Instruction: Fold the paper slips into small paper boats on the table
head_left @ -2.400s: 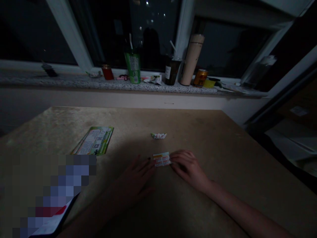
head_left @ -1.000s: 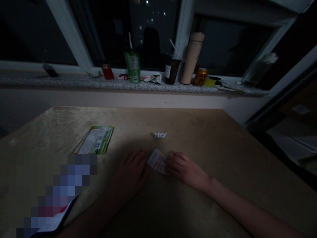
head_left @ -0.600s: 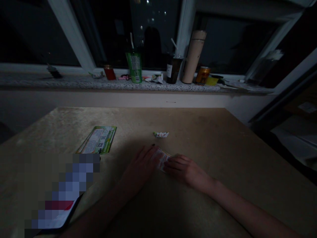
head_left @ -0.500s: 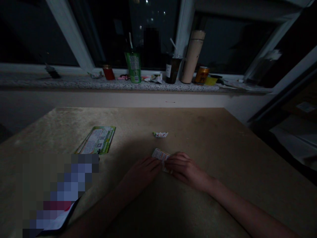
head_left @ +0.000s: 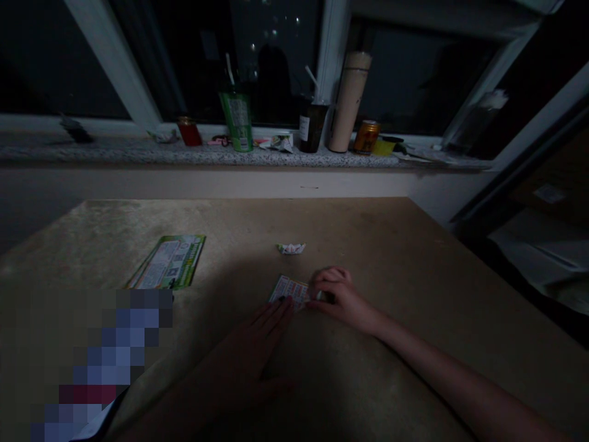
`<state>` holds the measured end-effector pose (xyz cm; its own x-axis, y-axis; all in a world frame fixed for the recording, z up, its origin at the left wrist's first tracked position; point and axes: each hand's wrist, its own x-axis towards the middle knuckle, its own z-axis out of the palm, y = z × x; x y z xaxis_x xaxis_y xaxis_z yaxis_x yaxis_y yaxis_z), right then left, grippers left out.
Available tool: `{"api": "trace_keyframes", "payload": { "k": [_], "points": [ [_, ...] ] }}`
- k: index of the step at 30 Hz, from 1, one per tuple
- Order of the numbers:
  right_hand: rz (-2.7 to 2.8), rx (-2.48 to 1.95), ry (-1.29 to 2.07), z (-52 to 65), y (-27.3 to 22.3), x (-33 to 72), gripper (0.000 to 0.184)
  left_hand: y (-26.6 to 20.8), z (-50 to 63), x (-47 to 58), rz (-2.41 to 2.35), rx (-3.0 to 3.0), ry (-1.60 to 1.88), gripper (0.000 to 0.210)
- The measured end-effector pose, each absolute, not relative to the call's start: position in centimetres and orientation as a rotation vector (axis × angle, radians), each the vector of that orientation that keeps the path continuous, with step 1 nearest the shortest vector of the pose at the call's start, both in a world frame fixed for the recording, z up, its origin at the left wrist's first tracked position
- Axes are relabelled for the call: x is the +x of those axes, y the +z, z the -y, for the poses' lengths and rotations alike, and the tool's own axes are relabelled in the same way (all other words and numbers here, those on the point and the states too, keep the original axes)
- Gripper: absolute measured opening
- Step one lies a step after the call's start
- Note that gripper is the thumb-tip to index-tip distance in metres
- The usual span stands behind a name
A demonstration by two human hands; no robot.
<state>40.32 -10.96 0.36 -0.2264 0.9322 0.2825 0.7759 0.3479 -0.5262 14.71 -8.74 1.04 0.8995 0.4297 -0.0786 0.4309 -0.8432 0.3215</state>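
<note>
A small printed sheet of paper (head_left: 289,288) lies on the table between my hands, with small rows of print on its face. My left hand (head_left: 261,334) is flat, its fingers stretched out and the fingertips resting on the near left part of the paper. At the paper's right edge my right hand (head_left: 339,298) has its fingers curled and pinched on it, hiding that end. Just beyond the paper sits a small folded paper boat (head_left: 291,248), touched by neither hand.
Printed green leaflets (head_left: 184,261) lie at left, beside a blurred-out flat object (head_left: 117,353). A granite sill (head_left: 156,155) behind the wooden table (head_left: 368,233) holds a green cup (head_left: 238,123), a dark cup (head_left: 313,127), a tall flask (head_left: 352,101) and an orange can (head_left: 367,138).
My left hand has flattened and drawn back, uncovering more of the paper. My right hand has curled into a pinch at the right edge. The view has shifted slightly right.
</note>
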Motion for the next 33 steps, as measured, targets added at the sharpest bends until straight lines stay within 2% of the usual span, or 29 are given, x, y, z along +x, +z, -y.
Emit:
{"api": "trace_keyframes", "payload": {
  "k": [7,12,17,33],
  "points": [
    [2.069,-1.744,0.162,10.5,-0.2,39.0,0.026,0.4,9.1,15.0,-0.652,2.735,0.066,0.088],
    [2.064,-1.815,0.081,10.4,-0.1,38.3,0.022,0.4,9.3,15.5,-0.703,2.740,0.106,0.090],
    [2.042,-1.753,0.151,10.4,-0.3,38.4,0.028,0.2,9.3,15.6,-0.749,2.737,0.125,0.081],
    [1.957,-1.789,0.198,10.1,-0.6,38.2,0.030,0.4,9.1,15.2,-0.666,2.753,0.090,0.081]
  ]
}}
